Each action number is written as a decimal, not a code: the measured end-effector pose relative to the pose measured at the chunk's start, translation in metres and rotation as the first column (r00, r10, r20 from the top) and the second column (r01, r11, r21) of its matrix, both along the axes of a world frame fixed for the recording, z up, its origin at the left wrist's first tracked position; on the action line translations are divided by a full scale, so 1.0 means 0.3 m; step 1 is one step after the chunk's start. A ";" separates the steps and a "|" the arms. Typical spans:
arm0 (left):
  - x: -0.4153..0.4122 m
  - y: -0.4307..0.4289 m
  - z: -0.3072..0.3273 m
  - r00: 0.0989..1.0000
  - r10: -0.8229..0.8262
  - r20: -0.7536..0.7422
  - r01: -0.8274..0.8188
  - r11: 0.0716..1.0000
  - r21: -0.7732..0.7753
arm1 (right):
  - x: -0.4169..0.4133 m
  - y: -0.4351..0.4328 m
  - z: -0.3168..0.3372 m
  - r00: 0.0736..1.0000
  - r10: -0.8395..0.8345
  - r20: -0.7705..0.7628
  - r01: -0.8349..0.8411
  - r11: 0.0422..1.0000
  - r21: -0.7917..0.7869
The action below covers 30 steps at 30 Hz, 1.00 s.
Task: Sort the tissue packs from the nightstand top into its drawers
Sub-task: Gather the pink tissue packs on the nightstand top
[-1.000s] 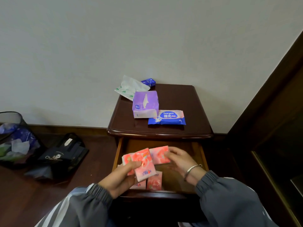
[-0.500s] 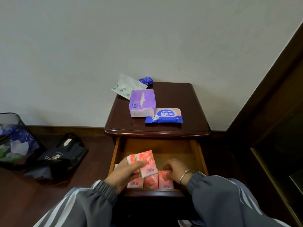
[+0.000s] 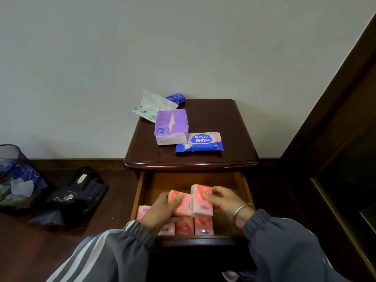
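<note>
Dim, soft light — hands motion-blurred, edges bowed by wide-angle.

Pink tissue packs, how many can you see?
6. One pack in the left hand, one in the right hand, four in the open drawer: one at its left side, three along the front. Hands may hide more.

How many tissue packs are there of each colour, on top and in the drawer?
Pink packs: 6 (2 held, 4 in drawer)
Purple pack: 1
Blue pack: 1
Blue-and-pink pack: 1
Green-and-white pack: 1
Total: 10
</note>
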State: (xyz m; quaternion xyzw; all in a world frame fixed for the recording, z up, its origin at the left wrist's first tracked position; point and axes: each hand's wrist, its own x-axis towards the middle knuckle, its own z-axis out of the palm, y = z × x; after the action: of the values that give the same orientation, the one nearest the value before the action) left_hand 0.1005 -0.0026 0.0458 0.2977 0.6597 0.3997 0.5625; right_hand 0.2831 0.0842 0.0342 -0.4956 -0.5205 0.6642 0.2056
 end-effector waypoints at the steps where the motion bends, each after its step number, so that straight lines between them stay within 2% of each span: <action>1: -0.014 0.006 0.006 0.993 0.050 -0.104 -0.050 0.999 -0.002 | 0.021 0.014 -0.007 0.995 -0.097 0.007 0.097 0.995 -0.013; 2: -0.032 0.011 0.009 0.978 0.052 -0.204 -0.052 0.999 0.004 | 0.043 0.025 -0.021 0.986 -0.163 0.034 0.163 0.987 0.000; 4: -0.070 0.027 0.009 0.944 -0.081 -0.319 0.090 0.996 0.016 | 0.070 0.029 -0.042 0.976 -0.198 0.088 0.194 0.980 0.044; 6: -0.081 0.053 0.020 0.881 -0.292 -0.373 0.316 0.949 0.004 | 0.072 0.018 -0.055 0.973 -0.129 0.191 0.109 0.988 0.113; 9: -0.054 0.110 0.031 0.705 -0.532 -0.470 0.567 0.820 -0.077 | 0.041 -0.007 -0.074 0.927 -0.039 0.373 -0.062 0.965 0.256; 11: -0.028 0.139 0.017 0.544 -0.641 -0.542 0.660 0.725 -0.196 | 0.017 -0.025 -0.085 0.878 -0.015 0.479 -0.147 0.943 0.298; 13: -0.011 0.148 -0.015 0.275 -0.691 -0.668 0.667 0.638 -0.386 | 0.003 -0.037 -0.095 0.818 0.044 0.573 -0.261 0.917 0.302; 14: -0.005 0.142 -0.030 0.145 -0.680 -0.719 0.629 0.624 -0.463 | 0.001 -0.040 -0.101 0.787 0.070 0.613 -0.317 0.898 0.305; 15: -0.002 0.133 -0.043 0.076 -0.656 -0.751 0.597 0.633 -0.493 | 0.001 -0.042 -0.103 0.769 0.092 0.632 -0.355 0.884 0.304; 16: -0.002 0.124 -0.056 0.064 -0.633 -0.771 0.582 0.651 -0.486 | 0.001 -0.043 -0.102 0.768 0.123 0.629 -0.382 0.876 0.296; 18: -0.004 0.101 -0.079 0.104 -0.622 -0.776 0.593 0.665 -0.454 | 0.000 -0.047 -0.100 0.751 0.231 0.618 -0.470 0.845 0.254; 21: -0.004 0.065 -0.107 0.147 -0.659 -0.737 0.626 0.640 -0.447 | 0.009 -0.048 -0.095 0.658 0.379 0.650 -0.620 0.763 0.183; 26: 0.003 0.046 -0.126 0.060 -0.657 -0.752 0.612 0.619 -0.492 | 0.042 -0.044 -0.075 0.550 0.484 0.681 -0.729 0.676 0.108; 30: -0.001 0.018 -0.161 0.063 -0.624 -0.779 0.597 0.649 -0.472 | 0.033 -0.064 -0.072 0.507 0.483 0.714 -0.749 0.657 0.087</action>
State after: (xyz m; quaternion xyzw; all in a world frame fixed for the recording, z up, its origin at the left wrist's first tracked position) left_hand 0.1003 0.0028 -0.0024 0.7025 0.6659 -0.1138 0.2240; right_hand 0.2930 0.0651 0.0127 -0.4132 -0.8207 0.3666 -0.1462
